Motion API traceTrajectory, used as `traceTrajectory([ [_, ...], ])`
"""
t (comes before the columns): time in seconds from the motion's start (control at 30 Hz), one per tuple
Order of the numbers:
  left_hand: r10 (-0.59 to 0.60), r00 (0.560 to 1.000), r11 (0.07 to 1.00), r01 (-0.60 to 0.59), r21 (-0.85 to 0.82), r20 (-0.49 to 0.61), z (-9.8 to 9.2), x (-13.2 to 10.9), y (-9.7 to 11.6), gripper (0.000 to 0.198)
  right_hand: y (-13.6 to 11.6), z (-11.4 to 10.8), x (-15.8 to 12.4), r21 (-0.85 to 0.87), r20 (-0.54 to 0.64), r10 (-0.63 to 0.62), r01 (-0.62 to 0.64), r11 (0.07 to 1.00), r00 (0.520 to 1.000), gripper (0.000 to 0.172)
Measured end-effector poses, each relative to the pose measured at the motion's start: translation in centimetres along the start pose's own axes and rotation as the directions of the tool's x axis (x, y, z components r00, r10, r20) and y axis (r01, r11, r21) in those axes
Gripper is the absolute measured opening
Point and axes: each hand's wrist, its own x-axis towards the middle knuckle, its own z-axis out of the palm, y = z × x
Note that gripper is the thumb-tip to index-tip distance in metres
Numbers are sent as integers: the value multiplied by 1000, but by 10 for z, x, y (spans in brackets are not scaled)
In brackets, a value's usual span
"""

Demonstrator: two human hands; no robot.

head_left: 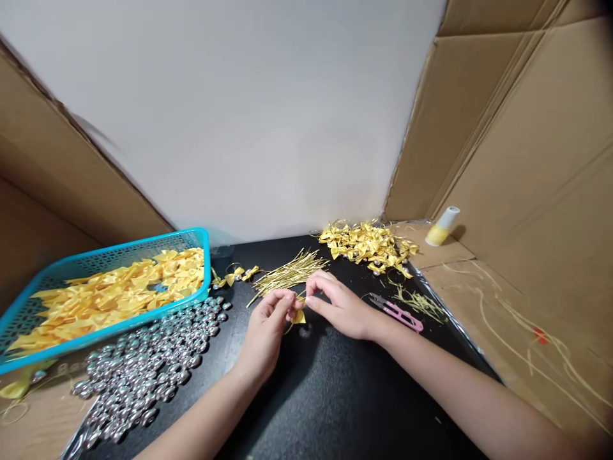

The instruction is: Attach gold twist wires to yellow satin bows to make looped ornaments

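My left hand (266,327) and my right hand (338,305) meet over the black mat (335,396), fingertips pinched together on a small yellow ribbon bow (299,315). A thin gold wire seems to run through the bow between the fingers. Just beyond the hands lies a bundle of gold wire ties (287,273). Several silver bells (143,367) are heaped to the left of my left hand.
A turquoise basket (204,255) of yellow ribbon pieces sits at the left. A pile of finished yellow bows (368,244) lies at the back right, pink thread snips (400,314) beside my right wrist, a yellow-and-white spool (443,226) farther right. Cardboard walls enclose the space.
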Motion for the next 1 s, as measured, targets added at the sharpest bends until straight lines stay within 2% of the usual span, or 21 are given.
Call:
traceTrajectory([
  [0.17, 65, 995, 987, -75, 142, 69, -1, 0, 2, 26, 2, -1, 1, -11, -38, 10, -11, 1000, 999, 12],
  [0.33, 17, 992, 975, -44, 219, 124, -7, 8, -6, 26, 13, 4, 2, -76, -37, 99, -102, 992, 994, 14],
  [0.53, -7, 985, 959, -44, 281, 175, -13, 14, -13, 25, 28, 11, 3, -41, -38, 192, -194, 980, 981, 15],
  [0.7, -17, 982, 944, -46, 326, 187, -16, 19, -10, 26, 32, 13, 3, -52, -60, 196, -199, 979, 979, 13],
  [0.83, -26, 985, 941, -33, 338, 168, -18, 21, -10, 29, 33, 19, 2, 25, -109, 235, -234, 972, 966, 8],
  [0.93, -19, 987, 934, -41, 356, 162, -18, 22, -12, 29, 34, 24, 1, 100, -130, 214, -202, 974, 968, 20],
  [1.0, -9, 986, 927, -54, 371, 166, -19, 22, -13, 28, 37, 28, 0, 126, -151, 187, -169, 978, 971, 17],
])
